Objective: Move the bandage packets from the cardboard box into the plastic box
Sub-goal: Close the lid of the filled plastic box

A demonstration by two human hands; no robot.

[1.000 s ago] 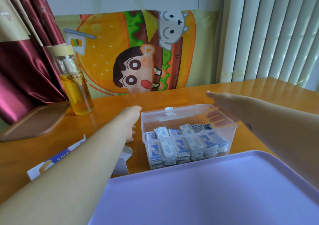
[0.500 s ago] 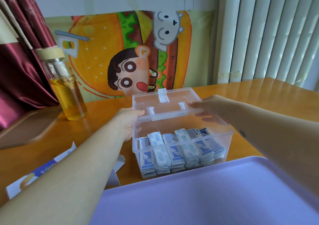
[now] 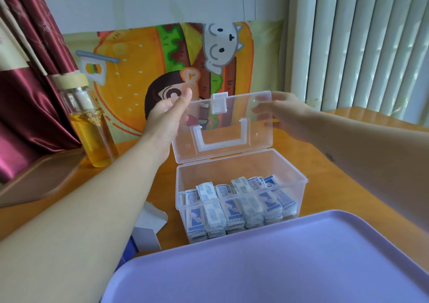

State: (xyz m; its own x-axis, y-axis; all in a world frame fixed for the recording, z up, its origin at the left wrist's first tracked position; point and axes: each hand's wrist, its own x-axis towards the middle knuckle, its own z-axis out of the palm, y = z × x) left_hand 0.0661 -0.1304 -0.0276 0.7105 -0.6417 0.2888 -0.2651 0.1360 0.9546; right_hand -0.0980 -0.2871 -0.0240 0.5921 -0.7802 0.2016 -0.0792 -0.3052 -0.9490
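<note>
Your left hand (image 3: 166, 119) and right hand (image 3: 286, 115) each pinch an upper corner of the clear lid (image 3: 222, 138), fingers curled round its edges, holding it upright on the far hinge. The bandage packets (image 3: 232, 206) lie below your fingers and nearer you, in a row inside the plastic box (image 3: 300, 183), long axes running toward you. The cardboard box (image 3: 148, 229) sits on the worktop (image 3: 325, 186) by your left forearm, so that hand is nearer it. The lid likely swings down toward you next
</note>
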